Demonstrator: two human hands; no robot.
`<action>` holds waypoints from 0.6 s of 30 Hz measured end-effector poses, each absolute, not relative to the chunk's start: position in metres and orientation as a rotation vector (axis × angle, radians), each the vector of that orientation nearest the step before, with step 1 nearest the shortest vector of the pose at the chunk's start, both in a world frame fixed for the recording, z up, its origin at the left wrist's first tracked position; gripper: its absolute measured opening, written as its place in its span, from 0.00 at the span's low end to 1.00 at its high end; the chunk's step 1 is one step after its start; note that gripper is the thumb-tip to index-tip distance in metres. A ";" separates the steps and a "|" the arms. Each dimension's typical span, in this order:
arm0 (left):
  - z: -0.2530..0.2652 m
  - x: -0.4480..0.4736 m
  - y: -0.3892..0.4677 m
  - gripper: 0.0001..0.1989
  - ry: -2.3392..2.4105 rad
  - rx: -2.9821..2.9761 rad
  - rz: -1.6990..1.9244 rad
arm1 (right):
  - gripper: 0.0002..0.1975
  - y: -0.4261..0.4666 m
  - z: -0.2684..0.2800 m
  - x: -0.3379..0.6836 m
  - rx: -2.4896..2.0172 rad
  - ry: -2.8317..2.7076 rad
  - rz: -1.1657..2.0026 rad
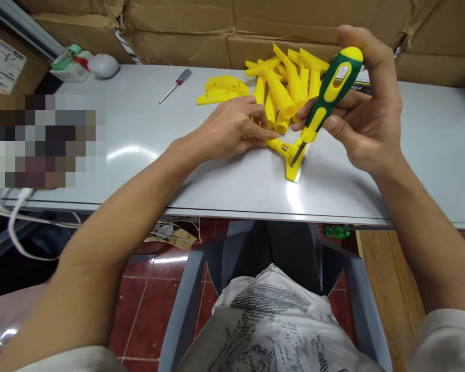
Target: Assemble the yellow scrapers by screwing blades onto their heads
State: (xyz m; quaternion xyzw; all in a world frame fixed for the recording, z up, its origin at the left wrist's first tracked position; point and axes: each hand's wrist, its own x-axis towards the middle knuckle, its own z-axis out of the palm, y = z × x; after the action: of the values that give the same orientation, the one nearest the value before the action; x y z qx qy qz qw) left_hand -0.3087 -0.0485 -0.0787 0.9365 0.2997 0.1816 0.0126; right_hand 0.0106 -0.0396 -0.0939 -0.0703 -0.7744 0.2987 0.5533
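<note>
A yellow scraper [281, 146] with a metal blade along its wide end lies on the table in front of me. My left hand [238, 124] grips its handle and presses it to the tabletop. In my right hand [366, 111] is a green and yellow screwdriver [335, 90], tilted, its tip touching the scraper's head near a screw hole. The right thumb and fingers close around the screwdriver's grip. Behind the scraper, several yellow handles [282, 95] are heaped together. Flat yellow plates [222, 93] with holes lie left of the heap.
A small screwdriver [175, 85] lies farther left on the white table [147, 119]. At the back left are a white computer mouse [104, 66] and a small box [70, 67]. Cardboard [186, 31] stands along the rear edge. White cables [17, 217] hang at the left.
</note>
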 end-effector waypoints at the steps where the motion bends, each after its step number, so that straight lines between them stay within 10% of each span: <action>1: -0.079 -0.309 -0.048 0.21 0.929 2.924 0.563 | 0.45 -0.040 -0.094 0.010 -0.163 -1.830 0.714; 18: -0.085 -0.306 -0.046 0.23 0.927 2.956 0.650 | 0.44 -0.060 -0.079 0.004 -0.302 -1.898 0.771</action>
State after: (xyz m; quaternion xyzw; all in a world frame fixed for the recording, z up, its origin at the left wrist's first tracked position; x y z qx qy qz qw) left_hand -0.3058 -0.0457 -0.0852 0.9338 0.2928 0.2054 -0.0121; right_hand 0.0044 -0.0597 -0.0792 -0.1255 -0.7884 0.3203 0.5101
